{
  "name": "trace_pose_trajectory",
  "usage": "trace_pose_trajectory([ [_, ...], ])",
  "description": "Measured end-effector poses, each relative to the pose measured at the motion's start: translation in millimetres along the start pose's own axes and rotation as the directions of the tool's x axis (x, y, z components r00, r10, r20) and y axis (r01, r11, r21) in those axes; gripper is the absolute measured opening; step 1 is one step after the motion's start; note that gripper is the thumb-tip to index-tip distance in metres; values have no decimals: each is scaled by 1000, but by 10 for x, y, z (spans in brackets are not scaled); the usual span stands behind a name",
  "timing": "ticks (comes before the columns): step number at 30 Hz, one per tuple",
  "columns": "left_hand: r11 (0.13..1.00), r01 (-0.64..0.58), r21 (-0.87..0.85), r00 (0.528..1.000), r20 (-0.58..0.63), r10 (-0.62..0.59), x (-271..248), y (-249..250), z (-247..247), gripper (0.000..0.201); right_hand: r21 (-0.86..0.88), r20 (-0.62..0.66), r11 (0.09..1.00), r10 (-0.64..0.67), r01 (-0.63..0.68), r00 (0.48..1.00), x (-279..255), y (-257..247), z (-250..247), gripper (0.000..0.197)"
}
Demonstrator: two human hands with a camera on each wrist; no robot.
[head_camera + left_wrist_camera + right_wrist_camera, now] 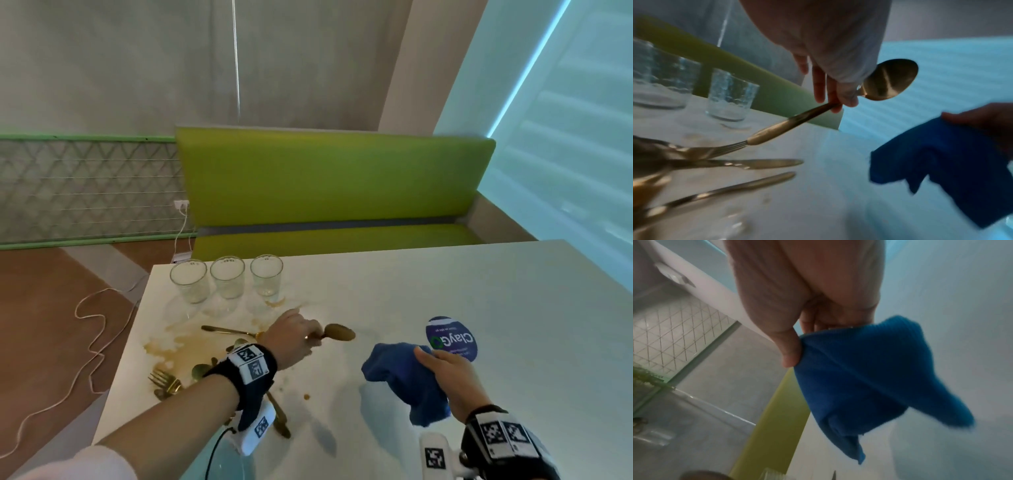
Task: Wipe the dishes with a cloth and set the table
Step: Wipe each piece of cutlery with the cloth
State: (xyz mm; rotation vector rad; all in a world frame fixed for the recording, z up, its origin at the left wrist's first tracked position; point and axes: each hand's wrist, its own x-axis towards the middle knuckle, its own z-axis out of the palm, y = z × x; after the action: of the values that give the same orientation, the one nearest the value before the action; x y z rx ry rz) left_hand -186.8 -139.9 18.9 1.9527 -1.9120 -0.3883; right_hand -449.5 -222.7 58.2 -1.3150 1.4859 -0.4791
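My left hand (301, 334) (836, 97) grips a gold spoon (339, 332) (890, 79) by its neck, lifted above the white table (445, 291), bowl pointing right. My right hand (445, 373) (797, 340) pinches a blue cloth (404, 380) (859, 378) (941, 159) that hangs down over the table, to the right of the spoon. More gold cutlery, with a fork (164, 378) and knives (756, 163), lies in a heap under my left forearm, among brown stains (171, 346). Three clear glasses (226, 277) stand in a row at the table's far left edge.
A round blue sticker (452, 337) lies on the table beyond my right hand. A green bench (325, 178) runs along the far side. A white cable (85, 342) trails over the brown floor at the left. A small brown spot (306, 396) marks the table middle.
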Motion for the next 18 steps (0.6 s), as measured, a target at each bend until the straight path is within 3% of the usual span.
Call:
trace_pose_trajectory([
  [1, 973, 133, -188, 991, 5, -134, 4, 109, -48, 13, 51, -5, 999, 0, 0, 1000, 5, -29, -6, 20],
  [2, 892, 236, -387, 968, 14, -250, 13, 213, -81, 8, 142, 7, 990, 9, -9, 1000, 26, -48, -9, 21],
  [4, 664, 333, -669, 914, 57, -402, 6, 434, -140, 7, 382, 86, 922, 35, -66, 996, 56, -93, 11, 30],
  [7, 326, 420, -847, 848, 238, -474, -13, 745, -134, 10, 665, 208, 727, 42, -173, 977, 86, -193, 83, 71],
  [9, 203, 457, -866, 825, 327, -460, -32, 940, -98, 10, 732, 262, 657, -25, -181, 965, 50, -304, 136, 77],
  [12, 198, 478, -856, 820, 354, -450, -44, 1132, -21, 14, 669, 347, 722, -93, -177, 933, -42, -421, 245, 39],
  [15, 223, 478, -850, 818, 338, -465, -70, 1217, -13, 18, 613, 432, 769, -136, -180, 891, -85, -397, 325, 23],
  [18, 301, 490, -818, 821, 318, -474, -138, 1263, -10, 19, 490, 420, 872, -231, -5, 878, -75, -315, 356, 25],
])
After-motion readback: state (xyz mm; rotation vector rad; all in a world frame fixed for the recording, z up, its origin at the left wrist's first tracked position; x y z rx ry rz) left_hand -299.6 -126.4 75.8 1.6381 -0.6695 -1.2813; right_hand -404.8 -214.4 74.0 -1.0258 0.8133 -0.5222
